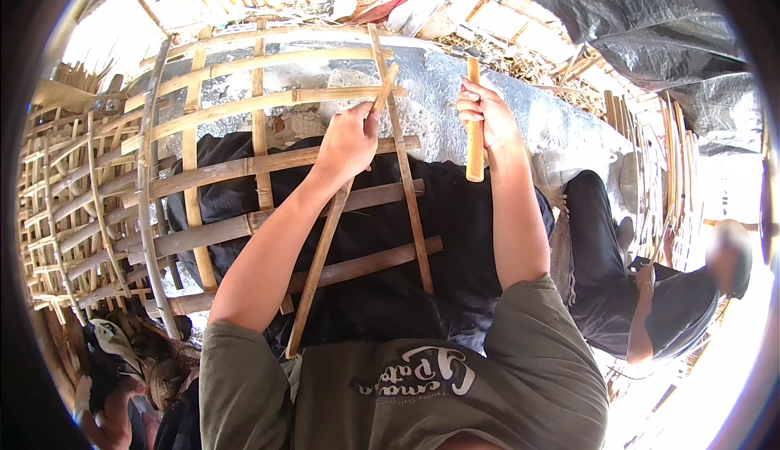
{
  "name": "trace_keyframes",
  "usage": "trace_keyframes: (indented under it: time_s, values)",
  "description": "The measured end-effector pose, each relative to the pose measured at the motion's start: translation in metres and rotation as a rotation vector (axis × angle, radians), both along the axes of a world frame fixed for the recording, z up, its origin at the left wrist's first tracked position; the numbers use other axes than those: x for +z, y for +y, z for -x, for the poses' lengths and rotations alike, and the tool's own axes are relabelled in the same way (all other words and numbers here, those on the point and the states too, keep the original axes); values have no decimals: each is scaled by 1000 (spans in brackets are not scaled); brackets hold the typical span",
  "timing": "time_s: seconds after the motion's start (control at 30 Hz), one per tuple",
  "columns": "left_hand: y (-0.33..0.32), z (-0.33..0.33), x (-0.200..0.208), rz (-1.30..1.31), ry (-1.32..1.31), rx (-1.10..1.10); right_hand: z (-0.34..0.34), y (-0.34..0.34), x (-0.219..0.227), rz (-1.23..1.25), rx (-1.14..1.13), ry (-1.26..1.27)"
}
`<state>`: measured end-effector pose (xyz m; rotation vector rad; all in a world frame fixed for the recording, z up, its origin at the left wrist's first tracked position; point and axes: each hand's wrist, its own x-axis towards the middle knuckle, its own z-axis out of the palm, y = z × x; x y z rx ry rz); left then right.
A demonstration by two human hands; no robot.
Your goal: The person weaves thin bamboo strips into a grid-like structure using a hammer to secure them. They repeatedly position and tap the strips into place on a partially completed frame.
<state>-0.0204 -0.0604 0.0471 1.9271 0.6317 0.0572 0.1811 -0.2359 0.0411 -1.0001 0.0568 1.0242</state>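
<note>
A lattice frame of split bamboo slats (244, 109) lies across my lap over dark cloth. My left hand (348, 143) grips a long loose bamboo slat (321, 255) that runs diagonally from the frame's top down toward my chest. My right hand (481, 113) is closed around the wooden handle of a tool (474, 153), held upright just right of the frame's upright slat (406, 182). The tool's head is hidden by my fingers and the bright background.
Stacked bamboo lattice panels (73, 206) stand at the left. A grey tarpaulin (650, 19) hangs at the upper right. Another person in dark clothes (650, 304) sits at the right. Bamboo scraps litter the ground beyond the frame.
</note>
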Motion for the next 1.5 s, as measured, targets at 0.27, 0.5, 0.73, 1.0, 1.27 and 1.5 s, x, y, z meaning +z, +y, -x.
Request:
trace_keyframes:
  time_s: [0.27, 0.5, 0.73, 1.0, 1.27, 1.5]
  values:
    - [3, 0, 2, 74, 54, -4, -4, 1, -9, -17, -3, 36]
    - [3, -2, 1, 92, 66, -5, -3, 1, -8, -62, -70, 77]
    - [-1, -2, 1, 67, 23, 4, -3, 1, -11, -84, -73, 91]
    - [0, -2, -4, 68, 19, 31, 1, 3, -9, -36, -60, 51]
    - [21, -5, 1, 360, -201, 255, 4, 7, -10, -10, -55, 68]
    - [65, -14, 21, 271, -441, 429, 1, 5, -13, -29, -58, 86]
